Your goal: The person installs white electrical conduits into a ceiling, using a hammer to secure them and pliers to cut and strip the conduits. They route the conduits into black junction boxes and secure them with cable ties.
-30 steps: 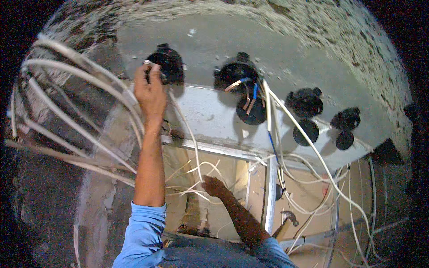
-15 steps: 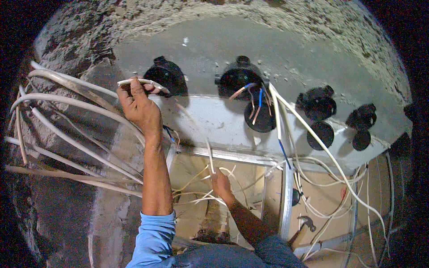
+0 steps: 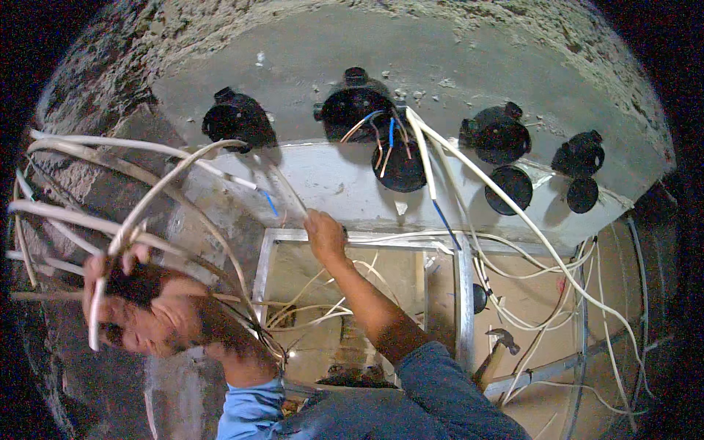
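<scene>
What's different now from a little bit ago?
The left hand was up by the leftmost black box; it has moved down and to the left with the white cable, and a longer piece now loops out of that box. The right hand has moved up, nearer the box, and still grips cable below it. The other black boxes and the hammer stayed put.

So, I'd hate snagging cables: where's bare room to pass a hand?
Bare grey wall lies between the leftmost black box and the large box right of it. It is crowded at left, where white cables loop about the left hand, and near the hammer.
</scene>
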A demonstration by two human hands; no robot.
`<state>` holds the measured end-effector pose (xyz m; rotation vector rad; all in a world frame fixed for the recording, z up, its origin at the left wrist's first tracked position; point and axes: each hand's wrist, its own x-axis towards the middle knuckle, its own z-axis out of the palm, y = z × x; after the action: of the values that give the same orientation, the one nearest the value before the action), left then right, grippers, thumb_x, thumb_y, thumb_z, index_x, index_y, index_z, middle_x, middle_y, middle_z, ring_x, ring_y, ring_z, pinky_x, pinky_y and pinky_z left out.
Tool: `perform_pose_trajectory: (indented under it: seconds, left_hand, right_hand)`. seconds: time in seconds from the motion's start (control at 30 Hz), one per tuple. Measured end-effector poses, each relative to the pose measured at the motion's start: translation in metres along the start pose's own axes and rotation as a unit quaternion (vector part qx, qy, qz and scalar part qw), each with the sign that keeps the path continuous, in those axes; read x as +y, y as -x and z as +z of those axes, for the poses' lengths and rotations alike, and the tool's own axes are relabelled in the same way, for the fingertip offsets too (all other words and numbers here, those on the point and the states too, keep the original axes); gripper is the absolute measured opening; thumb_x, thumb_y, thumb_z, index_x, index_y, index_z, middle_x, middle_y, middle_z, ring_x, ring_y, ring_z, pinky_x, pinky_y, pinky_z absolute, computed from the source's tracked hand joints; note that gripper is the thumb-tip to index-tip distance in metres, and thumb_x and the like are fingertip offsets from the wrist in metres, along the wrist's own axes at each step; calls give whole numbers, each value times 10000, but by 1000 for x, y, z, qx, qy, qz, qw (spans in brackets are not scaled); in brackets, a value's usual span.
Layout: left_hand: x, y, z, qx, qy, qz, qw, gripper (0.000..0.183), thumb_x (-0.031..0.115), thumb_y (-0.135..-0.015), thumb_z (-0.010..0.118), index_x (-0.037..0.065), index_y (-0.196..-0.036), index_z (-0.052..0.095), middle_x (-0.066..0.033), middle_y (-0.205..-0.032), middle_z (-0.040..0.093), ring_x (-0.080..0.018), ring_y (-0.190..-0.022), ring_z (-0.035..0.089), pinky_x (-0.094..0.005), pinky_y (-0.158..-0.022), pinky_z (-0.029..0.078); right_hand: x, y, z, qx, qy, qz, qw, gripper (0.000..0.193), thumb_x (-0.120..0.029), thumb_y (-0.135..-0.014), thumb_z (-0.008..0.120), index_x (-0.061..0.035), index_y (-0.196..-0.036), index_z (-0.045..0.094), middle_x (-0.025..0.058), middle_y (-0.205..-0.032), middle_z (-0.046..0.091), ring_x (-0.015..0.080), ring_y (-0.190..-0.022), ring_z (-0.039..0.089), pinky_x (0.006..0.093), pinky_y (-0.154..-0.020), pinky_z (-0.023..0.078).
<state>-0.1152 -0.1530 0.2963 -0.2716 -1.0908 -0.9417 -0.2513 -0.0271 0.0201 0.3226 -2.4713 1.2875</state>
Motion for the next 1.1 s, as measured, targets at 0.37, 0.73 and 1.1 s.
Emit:
perform_pose_trajectory:
  seconds: [0.37, 0.73, 1.1]
  left_hand:
    - [8, 66, -81, -25, 8, -131, 991, 327, 290, -960, 551, 0, -1106, 514, -207, -1050, 592, -269, -778, 591, -401, -682, 533]
    - [3, 99, -90, -37, -23, -200, 979, 323, 317, -978, 518, 28, -1119, 492, -160, -960, 582, -233, -715, 553, -357, -584, 479]
    - [7, 108, -72, -21, -29, -236, 971, 320, 345, -996, 486, 56, -1132, 470, -112, -869, 572, -198, -652, 515, -312, -485, 425]
  right_hand:
    - [38, 13, -3, 40, 112, 5, 993, 296, -81, -802, 615, -71, -1098, 634, 111, -916, 633, 311, -939, 574, 463, -841, 363]
    - [34, 17, -41, 110, 96, -53, 988, 362, -140, -792, 649, -126, -1153, 642, 49, -955, 584, 265, -925, 515, 421, -844, 333]
    - [38, 113, -102, 222, 124, -105, 961, 367, -140, -738, 729, -102, -1095, 653, 158, -1243, 531, 344, -1191, 466, 516, -952, 353]
